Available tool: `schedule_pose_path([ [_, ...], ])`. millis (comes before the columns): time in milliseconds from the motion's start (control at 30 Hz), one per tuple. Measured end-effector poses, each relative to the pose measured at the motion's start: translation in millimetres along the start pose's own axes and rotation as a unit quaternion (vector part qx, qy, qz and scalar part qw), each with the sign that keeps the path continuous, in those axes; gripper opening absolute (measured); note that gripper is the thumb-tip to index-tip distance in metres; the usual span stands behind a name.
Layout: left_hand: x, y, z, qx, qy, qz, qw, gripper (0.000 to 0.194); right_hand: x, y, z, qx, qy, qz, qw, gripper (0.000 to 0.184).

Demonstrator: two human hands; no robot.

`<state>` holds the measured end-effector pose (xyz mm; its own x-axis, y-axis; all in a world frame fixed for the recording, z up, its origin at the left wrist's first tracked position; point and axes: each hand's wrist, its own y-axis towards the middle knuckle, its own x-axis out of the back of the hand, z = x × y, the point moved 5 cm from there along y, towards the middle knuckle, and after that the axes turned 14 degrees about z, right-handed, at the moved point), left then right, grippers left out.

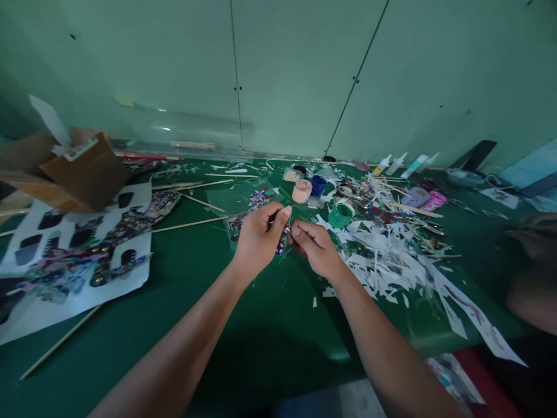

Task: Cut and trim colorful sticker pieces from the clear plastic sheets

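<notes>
My left hand point(261, 235) and my right hand point(315, 244) meet over the middle of the green table, each closed in a pinch. From under my left thumb and fingers shows a small blue, red and white patterned cut-out point(281, 247), which the left hand appears to grip. A tiny shiny bit between my right fingertips is too small to name. Just behind the left hand lies another colourful patterned piece point(263, 197). Near the right hand stand an open green paint jar point(342, 215), a peach paint jar point(301, 191) and a blue paint jar point(318, 185).
White paper scraps point(383, 255) pile up at the right, with tools and glue bottles point(413, 166) behind. At left are a cardboard box point(82, 174), a printed sheet point(134, 278) with decorated cut-outs, and thin wooden sticks point(191, 224). Another person's arm point(533, 273) rests at far right.
</notes>
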<state>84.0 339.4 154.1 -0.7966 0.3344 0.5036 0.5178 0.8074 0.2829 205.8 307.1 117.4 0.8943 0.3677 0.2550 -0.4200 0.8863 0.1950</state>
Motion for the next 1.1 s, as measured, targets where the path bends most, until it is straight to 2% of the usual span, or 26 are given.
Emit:
schedule_pose_path([
  [433,-4.9,0.3,1.3,-0.007,0.005,0.012,1.0,0.031,2.3,0.2,-2.4,-0.006,0.051,0.056,0.997,0.04],
  [667,-5.7,1.3,2.2,-0.008,0.001,0.02,1.0,0.03,2.9,1.8,-3.7,0.001,0.044,0.012,0.999,0.039],
  [1100,-8.6,0.9,9.1,-0.006,-0.016,0.009,1.0,0.029,-0.1,0.9,-4.8,0.0,0.05,0.051,0.997,0.04],
])
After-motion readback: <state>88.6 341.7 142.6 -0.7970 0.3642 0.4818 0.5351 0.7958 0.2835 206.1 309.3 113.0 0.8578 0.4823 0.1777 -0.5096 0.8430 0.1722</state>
